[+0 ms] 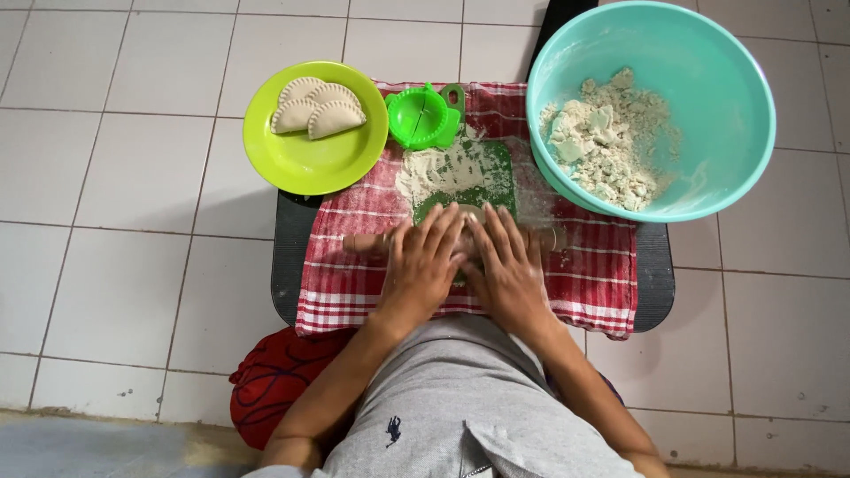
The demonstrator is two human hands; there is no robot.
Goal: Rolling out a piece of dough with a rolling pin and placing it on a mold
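My left hand [423,267] and my right hand [507,270] lie flat, fingers spread, on a wooden rolling pin [365,241] whose ends stick out on both sides. The pin lies across the near end of a green floured board [482,173]. Any dough under the pin is hidden by my hands. A green dumpling press [421,116] lies open just behind the board. A lime green plate [305,150] at the left holds three folded, crimped dumplings [314,108].
A large teal bowl [708,62] with crumbly dough [606,142] stands at the right. Everything rests on a red checked cloth [354,292] over a small dark table [288,257]. White floor tiles surround it. A red cushion [270,381] lies near my left elbow.
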